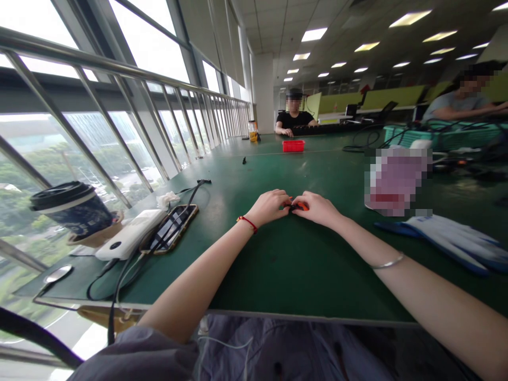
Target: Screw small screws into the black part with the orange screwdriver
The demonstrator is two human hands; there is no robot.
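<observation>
We hold a small orange-and-black item (300, 206) above the green tabletop (254, 275), between its left and right edges and back from the near edge. Our left hand (273, 205) pinches it with bent fingers, a red bracelet (247, 224) at the wrist; our right hand (316, 208) grips it from the other side, a silver bangle (388, 262) farther up the forearm. The fingertips nearly meet and cover much of it, so we cannot tell whether it is one piece or two. Along the left edge, toward the near left corner, we have a phone (174, 228) with dark cables (130, 264) over it, a white power bank (129, 235) just beside it, and a dark-lidded cup (75, 209). A round metal disc (58, 273) lies at that corner, and a crumpled white tissue (167, 199) sits beyond the phone. Near the right edge we see a white-and-blue glove (452, 241), with a pixelated object (397, 180) behind it and a teal basket (440, 136) farther back. Toward the far edge stand a red tray (293, 146) and a yellow container (253, 132); a small black piece (244, 160) lies nearer to us. Across from us sits a person in black (295, 117), and another person in grey (456, 103) is past the basket.
</observation>
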